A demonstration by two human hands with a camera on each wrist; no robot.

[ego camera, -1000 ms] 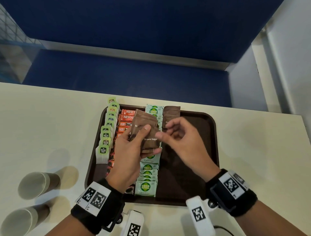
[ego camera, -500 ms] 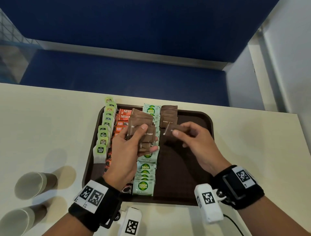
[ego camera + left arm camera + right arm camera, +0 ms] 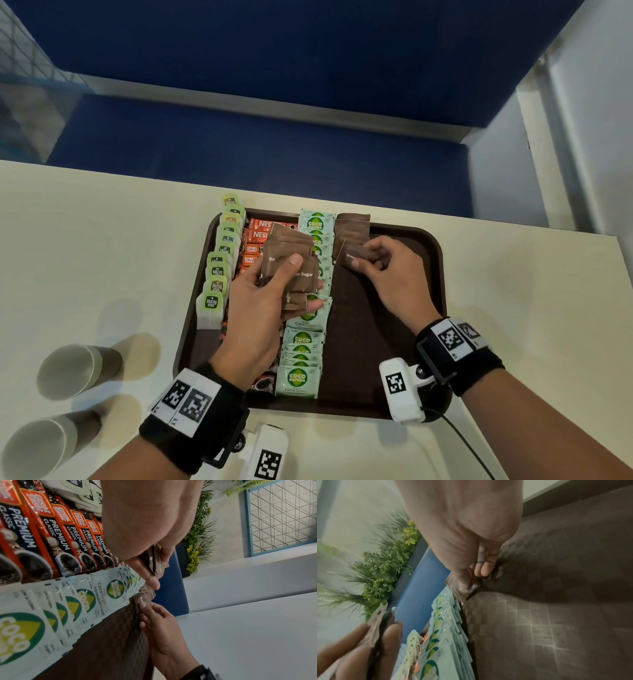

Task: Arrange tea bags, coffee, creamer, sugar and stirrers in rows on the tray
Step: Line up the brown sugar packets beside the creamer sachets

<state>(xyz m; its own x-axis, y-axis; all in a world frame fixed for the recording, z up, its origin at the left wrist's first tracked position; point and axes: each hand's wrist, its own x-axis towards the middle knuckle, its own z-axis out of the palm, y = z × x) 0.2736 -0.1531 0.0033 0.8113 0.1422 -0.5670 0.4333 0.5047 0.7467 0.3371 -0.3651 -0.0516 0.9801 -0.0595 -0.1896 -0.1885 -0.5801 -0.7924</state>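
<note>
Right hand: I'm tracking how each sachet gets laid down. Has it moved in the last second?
Yes. The right hand carried its brown sugar sachet away from the left hand, to the tray's brown row beside the green packets.

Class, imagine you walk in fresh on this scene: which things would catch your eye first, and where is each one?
First the brown tray in the middle of the pale table, lined with rows of green tea bags, orange coffee sachets and pale Coco Natura packets. Above it the left hand grips a fan of brown sugar sachets, while the right hand pinches a single brown sachet at the fourth row. Two paper cups lie at the table's left.
</note>
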